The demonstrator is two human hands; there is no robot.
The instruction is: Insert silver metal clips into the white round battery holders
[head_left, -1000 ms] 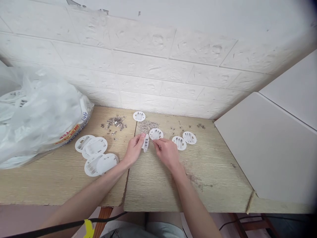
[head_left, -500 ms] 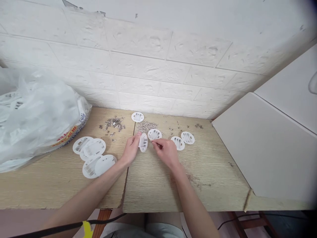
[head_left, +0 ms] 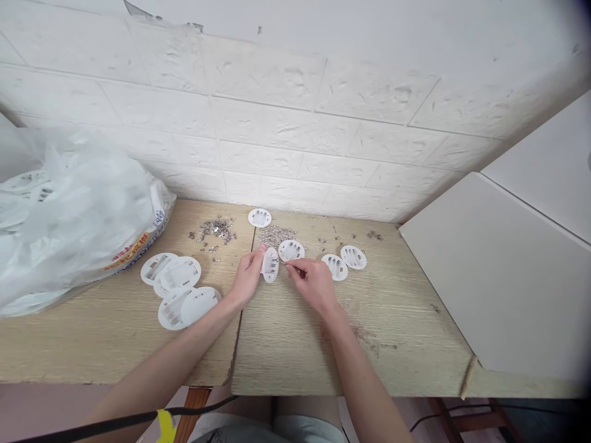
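My left hand (head_left: pixel 248 277) is closed on the edge of a white round plastic disc (head_left: pixel 270 266) with battery-style slots and small metal pieces, tilted up on its side. To its right, my right hand (head_left: pixel 314 282) is in a pinch, fingertips close to that disc. A thin small item shows at those fingertips, too small to name. Just beyond the fingers lies another slotted white disc (head_left: pixel 291 250). Behind both hands spreads a pile of small shiny metal pieces (head_left: pixel 277 235).
Two slotted discs (head_left: pixel 353 257) lie right of my hand, one disc (head_left: pixel 259 217) by the wall. Several overlapping discs (head_left: pixel 178 275) rest at left, near a darker metal pile (head_left: pixel 217 230) and a full plastic bag (head_left: pixel 87 221). A pale panel (head_left: pixel 503 264) borders the right.
The whole view has shifted slightly. My left hand keeps its hold on the disc, and my right hand stays pinched beside it with almost no movement.
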